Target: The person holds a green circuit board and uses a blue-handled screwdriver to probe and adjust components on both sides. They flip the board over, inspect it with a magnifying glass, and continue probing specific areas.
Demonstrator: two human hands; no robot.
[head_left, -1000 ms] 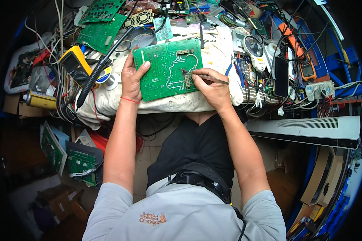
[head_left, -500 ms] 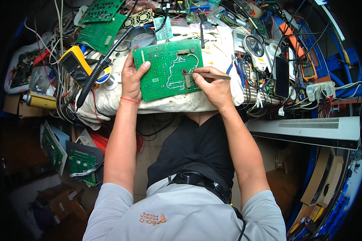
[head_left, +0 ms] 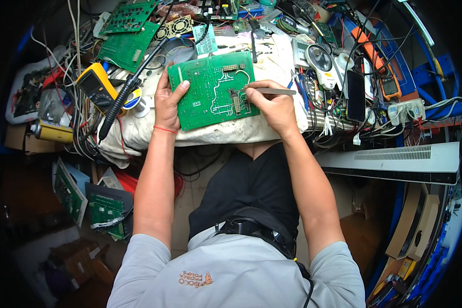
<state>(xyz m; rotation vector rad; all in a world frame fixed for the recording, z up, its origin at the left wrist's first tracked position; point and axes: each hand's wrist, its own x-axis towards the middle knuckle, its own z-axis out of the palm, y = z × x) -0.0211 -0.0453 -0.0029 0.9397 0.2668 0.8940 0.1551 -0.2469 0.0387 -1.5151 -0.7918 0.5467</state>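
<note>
A green circuit board is tilted up over the pale cloth on the bench. My left hand grips its left edge, thumb on the face and the other fingers behind. Between the fingertips of my right hand is a pair of metal tweezers, its blunt end pointing right. The tip meets the board, or lies just over it, beside a pin connector; my fingers partly hide that spot. A second pale connector sits near the board's upper edge.
White cloth covers the bench front. To the left lie a yellow multimeter, a black jointed arm and a solder spool. A magnifier, a phone, an orange meter and tangled cables crowd the right.
The view has shifted slightly. My right hand keeps its pinch on the tweezers, which lie at a slightly different angle. My left hand's hold on the board looks the same.
</note>
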